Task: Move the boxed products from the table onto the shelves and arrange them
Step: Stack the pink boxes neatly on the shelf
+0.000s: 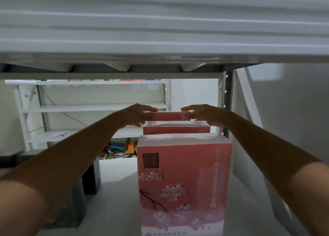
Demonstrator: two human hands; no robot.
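progress: front box [183, 178], middle box [176, 128] and back box [170, 115] stand in a row on the shelf [121, 200]. left hand [140, 115] and right hand [203, 115] grip clamped on back box's ends. table unseen, rest unknown.

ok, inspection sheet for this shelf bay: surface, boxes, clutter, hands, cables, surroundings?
Surface: white shelf, upper shelf close overhead.
Job's things: three pink boxes in a row: front box, middle box, rear box.
Clutter: dark boxes at left.
Grips: left hand and right hand hold the rear box's ends.
Cables: dark cable on the far rack.
Surroundings: far rack, colourful bits beneath it.
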